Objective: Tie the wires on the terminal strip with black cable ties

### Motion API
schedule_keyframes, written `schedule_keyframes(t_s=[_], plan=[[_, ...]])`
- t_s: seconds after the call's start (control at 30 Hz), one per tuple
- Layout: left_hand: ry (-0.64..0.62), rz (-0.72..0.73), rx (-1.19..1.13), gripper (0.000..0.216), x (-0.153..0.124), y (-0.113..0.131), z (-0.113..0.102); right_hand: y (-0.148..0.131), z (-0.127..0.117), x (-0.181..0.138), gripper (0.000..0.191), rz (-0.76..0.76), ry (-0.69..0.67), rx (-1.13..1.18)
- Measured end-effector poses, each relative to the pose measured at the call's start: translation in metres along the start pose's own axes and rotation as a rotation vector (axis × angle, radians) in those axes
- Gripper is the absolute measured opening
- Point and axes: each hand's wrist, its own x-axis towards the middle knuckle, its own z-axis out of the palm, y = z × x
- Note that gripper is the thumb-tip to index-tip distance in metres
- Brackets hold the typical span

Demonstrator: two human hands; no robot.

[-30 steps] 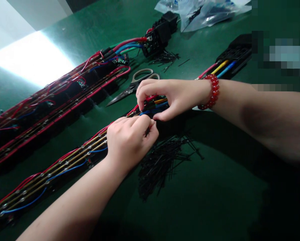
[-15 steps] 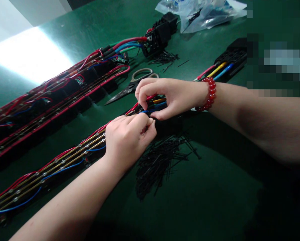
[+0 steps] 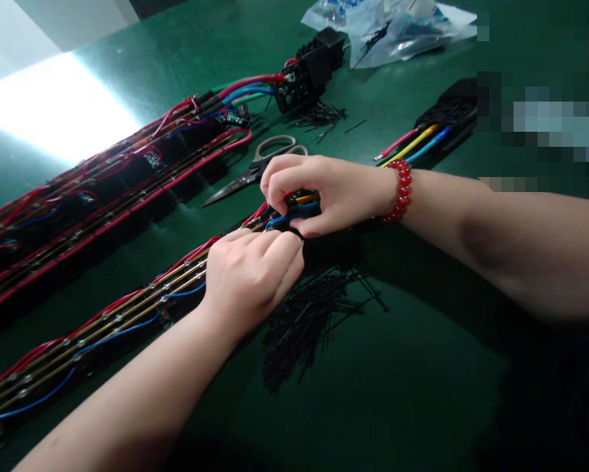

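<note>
My left hand point(image 3: 255, 269) is closed over a long black strip point(image 3: 142, 305) fitted with brass rods and red and blue wires. Its thumb and forefinger press together, and whatever lies between them is hidden. Just beyond it, my right hand point(image 3: 324, 193), with a red bead bracelet at the wrist, curves over the strip's wired end. Its fingers are bent, with a gap showing between thumb and forefinger. Blue wire point(image 3: 277, 221) runs by these fingertips. A heap of thin black cable ties point(image 3: 304, 321) lies below both hands.
Scissors point(image 3: 238, 183) lie behind my right hand. A second wired strip point(image 3: 127, 177) stretches along the left, ending in a black block point(image 3: 309, 72). Other cable ties point(image 3: 324, 115) lie near it. Farther back is a clear plastic bag point(image 3: 393, 33). At right sits a black connector housing point(image 3: 446, 105).
My left hand has rolled over, so its thumb and fingertip are less visible. My right hand keeps nearly the same pose, and the gap beside the blue wire looks slightly wider.
</note>
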Motion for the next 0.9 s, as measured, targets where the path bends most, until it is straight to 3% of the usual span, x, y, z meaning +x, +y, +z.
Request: schedule_keyframes(t_s=[0.53,0.9], plan=[[0.070,-0.081,-0.002,0.024,-0.0021,0.0009,0.0037,0.0045,-0.0043,0.0011,0.016,0.018,-0.048,0.088],[0.021,-0.003,-0.039,0.019,-0.0008,0.0007,0.0002,0.0048,-0.0078,0.0006,0.013,0.008,-0.096,0.096]])
